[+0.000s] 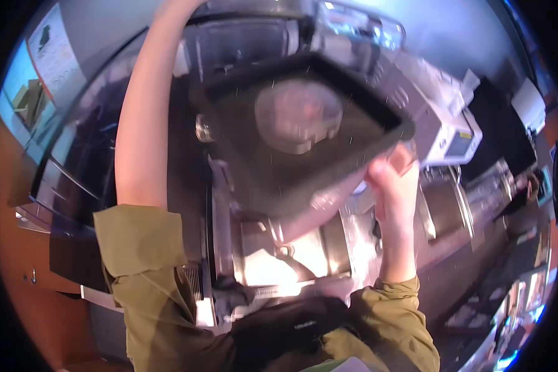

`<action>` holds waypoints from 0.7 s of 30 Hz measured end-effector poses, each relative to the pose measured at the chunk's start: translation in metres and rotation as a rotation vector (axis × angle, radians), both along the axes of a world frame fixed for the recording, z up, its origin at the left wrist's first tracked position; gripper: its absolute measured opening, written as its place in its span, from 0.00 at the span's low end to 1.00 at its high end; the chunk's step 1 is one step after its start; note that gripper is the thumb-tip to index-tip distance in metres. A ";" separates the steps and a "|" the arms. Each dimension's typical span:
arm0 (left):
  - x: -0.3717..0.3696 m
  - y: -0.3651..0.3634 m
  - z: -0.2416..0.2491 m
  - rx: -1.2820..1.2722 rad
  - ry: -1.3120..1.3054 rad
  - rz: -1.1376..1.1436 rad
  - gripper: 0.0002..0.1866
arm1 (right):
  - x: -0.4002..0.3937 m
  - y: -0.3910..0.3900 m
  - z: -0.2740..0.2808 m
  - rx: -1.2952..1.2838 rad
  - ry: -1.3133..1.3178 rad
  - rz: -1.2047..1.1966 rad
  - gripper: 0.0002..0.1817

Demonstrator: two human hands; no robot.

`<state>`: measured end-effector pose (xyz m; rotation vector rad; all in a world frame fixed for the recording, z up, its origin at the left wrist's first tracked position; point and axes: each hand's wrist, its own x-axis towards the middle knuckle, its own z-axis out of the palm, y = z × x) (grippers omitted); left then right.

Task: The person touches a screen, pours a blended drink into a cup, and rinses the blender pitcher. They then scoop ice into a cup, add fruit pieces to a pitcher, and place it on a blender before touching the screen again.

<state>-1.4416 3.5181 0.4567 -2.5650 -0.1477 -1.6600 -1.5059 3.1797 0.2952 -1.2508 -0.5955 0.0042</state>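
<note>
Right hand (394, 186) is gripping the lower right edge of a dark square lid (304, 133), held tilted above the machine (279, 248); left hand is reaching up beyond the frame, its grip hidden.

- Left arm raised steeply, forearm bare, olive sleeve pushed back to the elbow; the left hand is out of sight at the top edge
- Right hand (394, 186) lifted in front of the chest, fingers curled and closed in a grip, thumb side toward the camera
- Right sleeve bunched at the wrist
</note>
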 end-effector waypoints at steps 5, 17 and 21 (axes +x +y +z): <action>-0.045 -0.039 -0.155 0.148 0.211 0.214 0.29 | -0.054 -0.066 -0.072 -0.572 0.286 -0.124 0.12; -0.158 -0.258 -0.300 -0.297 0.572 -0.603 0.10 | -0.079 -0.055 -0.189 -0.589 0.161 -0.371 0.17; -0.155 -0.265 -0.307 -0.377 0.452 -0.594 0.12 | -0.082 -0.067 -0.223 -0.322 0.159 -0.325 0.17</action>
